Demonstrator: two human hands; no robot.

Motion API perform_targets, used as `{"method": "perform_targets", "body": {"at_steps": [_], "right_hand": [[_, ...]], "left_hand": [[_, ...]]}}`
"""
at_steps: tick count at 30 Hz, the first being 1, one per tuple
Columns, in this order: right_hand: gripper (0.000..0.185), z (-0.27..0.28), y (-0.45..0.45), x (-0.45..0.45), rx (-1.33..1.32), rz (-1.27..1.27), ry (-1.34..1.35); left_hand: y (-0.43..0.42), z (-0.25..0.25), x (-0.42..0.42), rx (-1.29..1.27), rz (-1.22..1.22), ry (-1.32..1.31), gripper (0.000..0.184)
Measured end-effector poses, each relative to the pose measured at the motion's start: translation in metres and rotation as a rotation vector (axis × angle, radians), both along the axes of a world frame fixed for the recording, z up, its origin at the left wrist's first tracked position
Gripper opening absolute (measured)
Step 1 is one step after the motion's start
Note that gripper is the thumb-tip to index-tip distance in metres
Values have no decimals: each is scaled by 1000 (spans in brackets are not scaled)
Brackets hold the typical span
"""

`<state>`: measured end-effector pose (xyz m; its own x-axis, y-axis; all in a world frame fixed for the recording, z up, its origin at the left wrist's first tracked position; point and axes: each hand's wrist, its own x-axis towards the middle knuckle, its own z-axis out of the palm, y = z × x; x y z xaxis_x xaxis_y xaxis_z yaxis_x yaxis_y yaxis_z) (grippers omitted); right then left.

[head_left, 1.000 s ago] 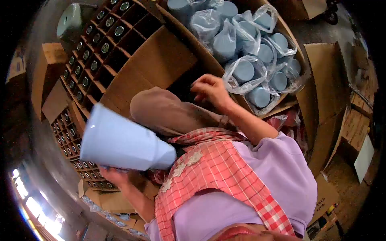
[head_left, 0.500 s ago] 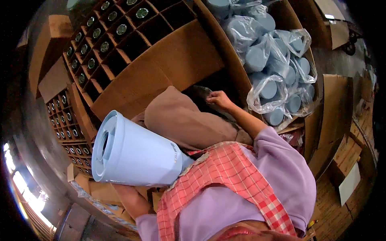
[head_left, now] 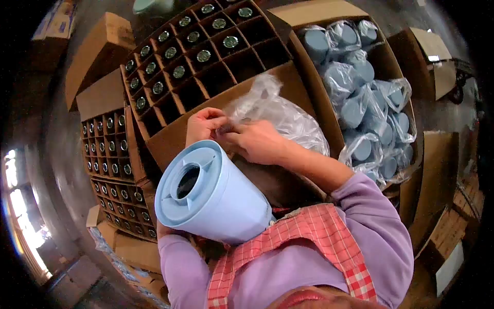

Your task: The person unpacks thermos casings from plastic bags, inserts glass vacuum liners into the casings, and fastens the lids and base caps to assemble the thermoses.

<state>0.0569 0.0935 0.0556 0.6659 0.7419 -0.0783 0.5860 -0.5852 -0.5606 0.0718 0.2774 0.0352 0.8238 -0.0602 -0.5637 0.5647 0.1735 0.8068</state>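
We see the work centred on a light-blue container (head_left: 234, 198), which lies tilted just left of the frame's centre, its round opening (head_left: 188, 181) turned to the upper left. The left arm passes behind it, and its narrower end reaches the red checked apron (head_left: 311, 224). Above the container, the left hand (head_left: 206, 123) and the right hand (head_left: 261, 141) meet at the edge of a clear plastic bag (head_left: 293, 121). We note that the fingers of both hands are bent and nearly closed, pinching the bag's thin edge between them; which fingertip bears on which fold we cannot tell. The bag spreads crumpled from the hands towards the centre right. At the upper centre we find a divided carton (head_left: 177, 138), many of its cells holding objects with shiny round tops (head_left: 204, 55). To its right, a second carton (head_left: 315, 98) holds grey-blue cylinders (head_left: 353, 112), several wrapped in clear film. At the left, we see smaller divided cartons (head_left: 103, 98) with similar shiny tops in rows.
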Motion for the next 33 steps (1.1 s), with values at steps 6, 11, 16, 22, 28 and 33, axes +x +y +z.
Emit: {"method": "perform_targets", "body": {"at_steps": [6,11,16,22,28,33], "right_hand": [[25,-5,-59,-32,300,-342,110],[32,78,-74,-37,753,-267,-435],[31,49,-45,-4,148,-542,-442],[5,78,-26,10,905,-464,669],[6,108,-38,-27,1059,56,597],[28,83,-12,-14,1058,-470,482]], "left_hand": [[29,-15,-15,-390,432,-82,7],[30,4,-24,-263,307,-213,5],[40,17,-44,-154,251,-253,9],[84,37,-97,-35,629,-535,4],[91,69,-184,-193,514,-853,13],[70,87,-186,-3,524,-785,14]]}}
